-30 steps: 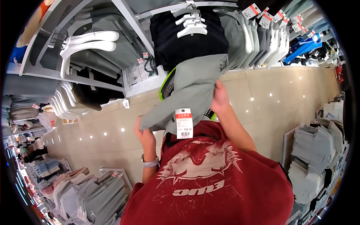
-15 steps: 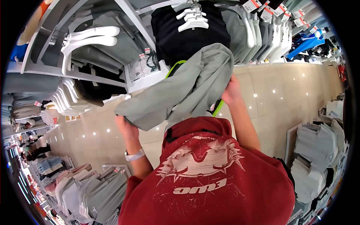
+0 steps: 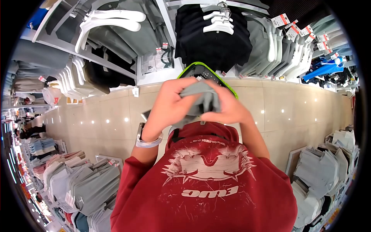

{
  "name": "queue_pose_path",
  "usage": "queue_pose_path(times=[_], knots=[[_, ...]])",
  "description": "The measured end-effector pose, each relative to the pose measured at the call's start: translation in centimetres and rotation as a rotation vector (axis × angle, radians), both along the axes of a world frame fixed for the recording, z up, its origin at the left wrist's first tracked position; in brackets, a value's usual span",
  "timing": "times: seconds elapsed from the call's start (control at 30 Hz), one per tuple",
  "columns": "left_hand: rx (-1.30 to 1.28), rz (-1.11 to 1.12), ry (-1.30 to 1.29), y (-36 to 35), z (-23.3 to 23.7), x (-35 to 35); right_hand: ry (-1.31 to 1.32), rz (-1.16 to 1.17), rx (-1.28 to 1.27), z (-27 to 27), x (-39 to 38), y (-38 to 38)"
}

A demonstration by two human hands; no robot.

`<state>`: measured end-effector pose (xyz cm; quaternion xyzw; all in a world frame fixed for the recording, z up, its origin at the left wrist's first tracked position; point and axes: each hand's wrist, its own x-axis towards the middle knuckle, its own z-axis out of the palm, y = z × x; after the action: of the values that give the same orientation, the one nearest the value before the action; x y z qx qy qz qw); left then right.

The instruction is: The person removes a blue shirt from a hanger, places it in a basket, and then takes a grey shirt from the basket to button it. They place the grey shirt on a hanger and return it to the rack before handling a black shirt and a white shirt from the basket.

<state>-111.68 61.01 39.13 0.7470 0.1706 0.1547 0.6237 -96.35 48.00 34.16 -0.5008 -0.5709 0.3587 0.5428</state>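
In front of my chest, my left hand [image 3: 172, 101] and my right hand [image 3: 228, 106] are close together around a bunched grey garment [image 3: 206, 96]. Fingers of both hands curl over the cloth, slightly smeared by motion. Its folds gather between the palms, and the hands cover much of it. Just beyond them a black basket with a bright green rim [image 3: 198, 63] shows in part, its near side hidden behind my hands and the cloth. A light band [image 3: 148, 144] circles my left wrist.
Black tops [image 3: 212, 46] hang on white hangers ahead. Grey garments [image 3: 255, 42] with price tags fill the rail to their right. White hangers [image 3: 112, 21] hold clothes at the left. Racks of pale clothes [image 3: 319, 170] stand near me on both sides, over a tiled floor [image 3: 282, 112].
The grey garment was stretched wide between my hands; now it is bunched small. Both hands have come inward together, and more of the basket shows. The view has shifted slightly.
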Motion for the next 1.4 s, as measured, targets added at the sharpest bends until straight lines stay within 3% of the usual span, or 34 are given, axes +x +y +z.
queue_pose_path(times=[0.07,0.1,0.17,0.23,0.3,0.37,0.43,0.47,0.5,0.53,0.6,0.7,0.77,0.83,0.97,1.17,1.2,1.23,1.33,1.4], knots=[[0.257,-0.062,0.140,-0.4,0.7,0.4,-0.071,0.057,-0.226,-0.4,-0.5,0.5],[0.257,-0.056,0.140,-0.2,0.5,0.4,-0.053,0.040,-0.299,-1.0,-0.6,0.8],[0.414,0.179,-0.073,0.2,-0.5,0.1,0.029,0.006,-0.255,-0.9,-0.8,0.3],[0.370,0.227,-0.114,0.6,-1.5,-0.6,0.120,-0.033,-0.214,-1.1,-1.6,0.0],[0.811,0.738,-0.171,0.6,-2.2,-1.0,0.536,-0.192,-0.258,-2.0,-2.5,0.0],[0.812,0.763,-0.053,-0.5,-3.9,-3.7,0.578,-0.235,-0.252,-2.8,-2.8,0.0],[0.034,0.605,0.150,-2.1,-4.9,-5.3,0.667,-0.268,-0.303,-2.5,-4.0,-0.6],[0.028,0.609,0.157,-3.0,-4.9,-5.4,0.605,-0.142,-0.312,-2.9,-4.1,-1.0],[-0.310,0.562,0.091,-4.1,-4.7,-4.9,0.609,-0.137,-0.320,-2.6,-4.5,-1.0],[-0.645,0.503,0.020,-4.9,-4.6,-4.7,0.314,-0.055,-0.169,-2.0,-5.1,-0.7],[-0.622,0.510,0.060,-5.5,-5.6,-5.9,-0.166,0.043,0.131,-2.3,-5.7,-0.3],[-0.633,0.476,0.117,-5.3,-6.4,-6.9,-0.200,0.206,-0.016,-2.1,-5.8,-1.3],[-0.744,0.603,-0.030,-5.3,-5.4,-6.2,-0.152,0.241,-0.166,-1.8,-6.2,-1.6],[-0.715,0.548,0.029,-5.2,-6.1,-6.9,-0.028,0.197,-0.049,-2.8,-6.5,-1.8],[-0.813,0.455,-0.074,-5.7,-6.4,-6.8,0.195,0.147,-0.095,-2.7,-6.1,-2.4],[-0.865,0.331,-0.318,-6.0,-8.4,-6.8,0.344,0.199,-0.343,-2.8,-5.1,-4.1],[-0.916,0.288,-0.358,-5.9,-8.4,-6.8,0.441,0.096,-0.394,-2.7,-5.5,-4.6],[-0.918,0.283,-0.352,-5.8,-8.2,-6.7,0.538,-0.009,-0.442,-2.6,-5.8,-5.0],[-0.848,0.274,-0.235,-5.5,-7.6,-6.2,0.760,-0.033,-0.498,-2.7,-5.2,-5.0],[-0.842,0.296,-0.256,-5.3,-7.5,-6.0,0.699,0.020,-0.452,-3.3,-4.5,-5.0]])
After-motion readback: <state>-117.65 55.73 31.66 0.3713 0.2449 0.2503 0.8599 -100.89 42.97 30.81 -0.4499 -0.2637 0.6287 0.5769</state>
